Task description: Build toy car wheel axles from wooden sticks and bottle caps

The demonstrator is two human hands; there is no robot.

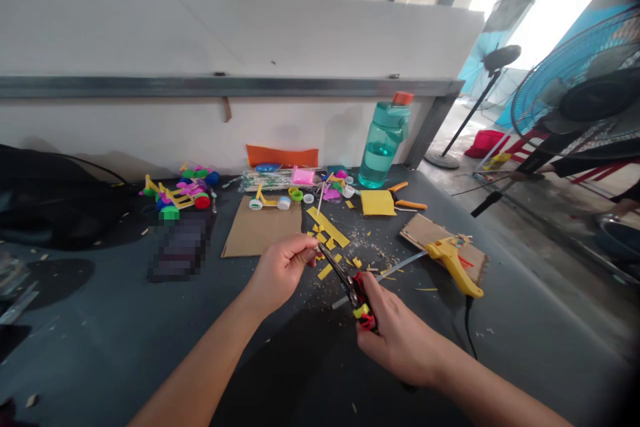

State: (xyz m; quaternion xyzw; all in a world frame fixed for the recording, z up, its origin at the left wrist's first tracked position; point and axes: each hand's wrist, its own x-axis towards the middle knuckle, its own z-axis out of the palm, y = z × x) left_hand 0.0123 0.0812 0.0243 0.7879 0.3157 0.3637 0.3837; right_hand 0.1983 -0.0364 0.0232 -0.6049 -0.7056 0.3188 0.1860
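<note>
My right hand [400, 327] is wrapped round the red, black and yellow handles of needle-nose pliers [340, 273], whose long dark jaws point up and left. At the jaw tips, my left hand [280, 273] is closed in a pinch; what its fingers hold is too small to make out. Just beyond the tips lie a yellow strip [327, 227] and small yellow cut pieces amid crumbs. A piece of brown cardboard [260, 233] lies behind my left hand, bearing a small yellow frame [270, 201] with bottle-cap wheels. To the right rests a yellow hot glue gun [453, 267] with a clear glue stick.
A teal water bottle [383, 147] stands at the back, near orange-handled pliers [413, 205] and a yellow pad [377, 203]. Colourful cap-wheeled models [183, 197] and a blurred-out dark phone-like rectangle [183, 247] sit left. A fan [590, 87] stands beyond the table's right edge.
</note>
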